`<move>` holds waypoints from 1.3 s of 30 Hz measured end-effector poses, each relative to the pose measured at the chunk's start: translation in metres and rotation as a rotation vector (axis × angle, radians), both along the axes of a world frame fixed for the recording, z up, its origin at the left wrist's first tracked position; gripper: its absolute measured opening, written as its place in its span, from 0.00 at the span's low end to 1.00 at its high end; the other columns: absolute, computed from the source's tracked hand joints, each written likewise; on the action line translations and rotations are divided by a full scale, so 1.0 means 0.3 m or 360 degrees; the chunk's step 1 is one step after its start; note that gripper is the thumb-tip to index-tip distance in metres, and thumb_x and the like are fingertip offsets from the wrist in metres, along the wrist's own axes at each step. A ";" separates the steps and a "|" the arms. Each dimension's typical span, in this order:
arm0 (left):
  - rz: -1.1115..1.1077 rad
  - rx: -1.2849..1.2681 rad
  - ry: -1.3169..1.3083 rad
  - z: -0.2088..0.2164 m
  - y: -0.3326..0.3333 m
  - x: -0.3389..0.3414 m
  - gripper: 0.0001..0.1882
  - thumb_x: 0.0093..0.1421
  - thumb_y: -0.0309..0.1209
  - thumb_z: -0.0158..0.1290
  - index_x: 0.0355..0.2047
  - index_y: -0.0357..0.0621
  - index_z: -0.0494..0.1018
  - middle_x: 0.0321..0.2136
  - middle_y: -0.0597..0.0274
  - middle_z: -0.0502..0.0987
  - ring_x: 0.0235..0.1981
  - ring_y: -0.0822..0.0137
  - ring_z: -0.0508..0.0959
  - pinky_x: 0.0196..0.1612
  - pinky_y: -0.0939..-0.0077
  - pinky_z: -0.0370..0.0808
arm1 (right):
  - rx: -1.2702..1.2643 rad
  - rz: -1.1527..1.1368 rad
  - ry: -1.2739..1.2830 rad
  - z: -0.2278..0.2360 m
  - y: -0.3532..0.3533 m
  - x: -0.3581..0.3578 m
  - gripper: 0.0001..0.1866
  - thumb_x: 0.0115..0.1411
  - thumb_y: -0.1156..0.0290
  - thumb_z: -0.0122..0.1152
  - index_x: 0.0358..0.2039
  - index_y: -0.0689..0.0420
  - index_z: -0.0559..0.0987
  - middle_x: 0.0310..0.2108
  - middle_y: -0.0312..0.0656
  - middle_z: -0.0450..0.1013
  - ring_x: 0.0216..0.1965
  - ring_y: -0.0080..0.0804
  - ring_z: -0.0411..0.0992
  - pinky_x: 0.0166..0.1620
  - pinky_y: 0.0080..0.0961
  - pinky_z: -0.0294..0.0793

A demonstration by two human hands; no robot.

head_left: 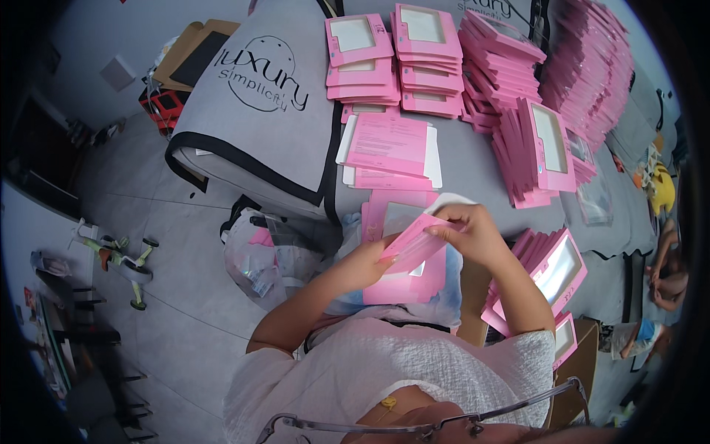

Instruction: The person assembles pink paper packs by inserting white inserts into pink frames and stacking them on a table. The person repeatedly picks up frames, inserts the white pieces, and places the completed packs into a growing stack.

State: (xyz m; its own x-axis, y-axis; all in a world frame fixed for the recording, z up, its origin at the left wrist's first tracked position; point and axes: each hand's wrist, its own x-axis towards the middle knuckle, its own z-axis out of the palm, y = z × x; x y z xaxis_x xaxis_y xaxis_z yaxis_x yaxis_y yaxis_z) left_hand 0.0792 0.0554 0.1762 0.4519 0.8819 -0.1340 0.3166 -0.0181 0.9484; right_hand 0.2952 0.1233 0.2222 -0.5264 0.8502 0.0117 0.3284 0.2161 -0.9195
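Note:
Over my lap I hold a pink cardboard box point(411, 241), tilted, with a white inner flap standing out at its far end. My left hand point(367, 265) is closed on its lower left end. At the upper right, my right hand point(471, 231) pinches its edge between thumb and fingers. Beneath the box, other flat pink cartons point(399, 290) lie across my lap on a light blue cloth. Just beyond, unfolded pink cartons point(388, 148) with white flaps rest on the grey sofa. The fingertips on the far side of the box are partly hidden.
Windowed pink boxes point(359, 41) stand in stacks on the sofa point(296, 166), with a leaning row point(536, 152) at right. More boxes point(551, 274) fill a brown carton by my right elbow. A clear plastic bag point(255, 259) sits at left. Another person point(665, 274) is at far right.

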 end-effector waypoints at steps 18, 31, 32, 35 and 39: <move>0.0009 0.0201 -0.0482 0.067 -0.026 0.094 0.35 0.61 0.37 0.51 0.61 0.32 0.50 0.50 0.43 0.68 0.48 0.56 0.73 0.48 0.69 0.69 | -0.0504 0.0210 0.0033 0.175 -0.036 -0.023 0.09 0.51 0.71 0.68 0.29 0.64 0.81 0.21 0.29 0.73 0.23 0.12 0.65 0.26 0.15 0.64; 0.0307 -0.0181 -0.0721 0.091 0.155 0.062 0.14 0.64 0.26 0.44 0.49 0.35 0.65 0.43 0.60 0.73 0.42 0.72 0.74 0.47 0.75 0.71 | 0.0593 -0.0037 -0.0330 0.128 0.140 -0.181 0.20 0.51 0.66 0.69 0.38 0.63 0.72 0.28 0.37 0.68 0.28 0.23 0.64 0.30 0.23 0.67; 0.0277 -0.0330 -0.0961 0.084 0.166 0.062 0.14 0.65 0.26 0.44 0.50 0.35 0.65 0.43 0.59 0.73 0.43 0.70 0.74 0.48 0.73 0.71 | 0.0833 -0.0151 -0.0178 0.116 0.144 -0.195 0.23 0.51 0.66 0.69 0.42 0.63 0.70 0.32 0.39 0.68 0.30 0.25 0.65 0.32 0.24 0.68; 0.0278 -0.0652 -0.1534 0.031 0.193 0.060 0.16 0.65 0.27 0.43 0.51 0.35 0.63 0.46 0.55 0.72 0.48 0.64 0.73 0.52 0.68 0.70 | 0.0784 -0.0308 0.0161 0.069 0.184 -0.221 0.27 0.52 0.69 0.66 0.49 0.60 0.66 0.44 0.44 0.66 0.45 0.33 0.66 0.49 0.28 0.66; 0.0732 -0.0653 -0.2026 -0.078 0.230 0.019 0.17 0.65 0.30 0.43 0.53 0.37 0.62 0.50 0.54 0.69 0.53 0.60 0.69 0.57 0.63 0.67 | 0.1247 -0.0614 0.0328 0.049 0.141 -0.144 0.20 0.58 0.74 0.55 0.50 0.61 0.66 0.47 0.45 0.66 0.51 0.34 0.65 0.56 0.33 0.61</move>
State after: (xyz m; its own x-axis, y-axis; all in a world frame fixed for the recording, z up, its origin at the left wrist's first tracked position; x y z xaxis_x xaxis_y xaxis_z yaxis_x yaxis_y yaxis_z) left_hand 0.0850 0.1244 0.1528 0.1434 0.9801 -0.1374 -0.8451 0.1936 0.4984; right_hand 0.2519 0.1656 0.2370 -0.1287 0.6756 0.7259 0.3527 0.7153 -0.6032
